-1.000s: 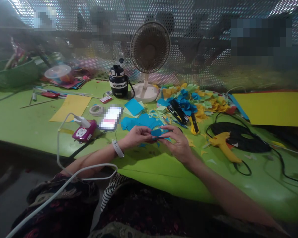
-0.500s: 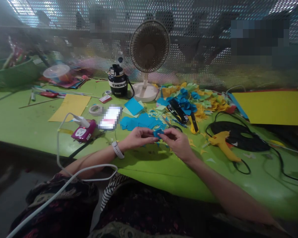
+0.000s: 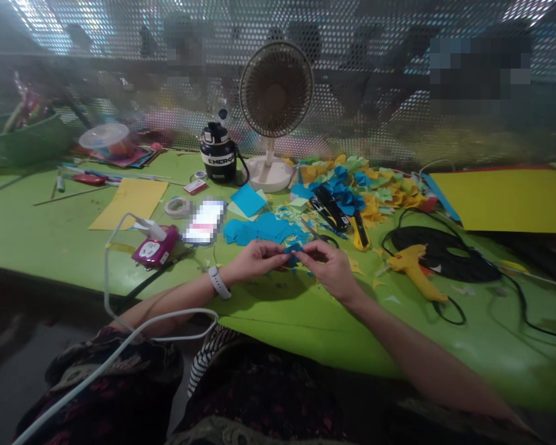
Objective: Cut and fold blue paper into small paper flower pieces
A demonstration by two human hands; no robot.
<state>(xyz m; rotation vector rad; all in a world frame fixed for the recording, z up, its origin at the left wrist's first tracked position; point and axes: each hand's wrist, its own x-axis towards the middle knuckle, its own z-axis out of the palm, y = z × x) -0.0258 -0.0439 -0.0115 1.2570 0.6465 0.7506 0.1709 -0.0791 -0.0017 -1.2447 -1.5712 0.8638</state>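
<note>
Both my hands meet over the green table (image 3: pixel 50 235), pinching one small blue paper piece (image 3: pixel 293 248) between their fingertips. My left hand (image 3: pixel 254 259), with a white watch on its wrist, grips the piece's left side. My right hand (image 3: pixel 331 267) grips its right side with thumb and forefinger. Just beyond the hands lies a pile of blue paper cut-outs (image 3: pixel 259 228). Scissors (image 3: pixel 319 235) lie beside my right hand.
A yellow glue gun (image 3: pixel 414 267) with black cable lies to the right. A desk fan (image 3: pixel 274 105), a black jug (image 3: pixel 217 157), a heap of folded coloured papers (image 3: pixel 361 185), yellow sheets (image 3: pixel 509 201), a tape roll (image 3: pixel 178 206), a phone and a pink socket (image 3: pixel 156 250) stand around.
The blue piece has been folded smaller between my fingers, and both hands have closed in on it and shifted slightly up and left.
</note>
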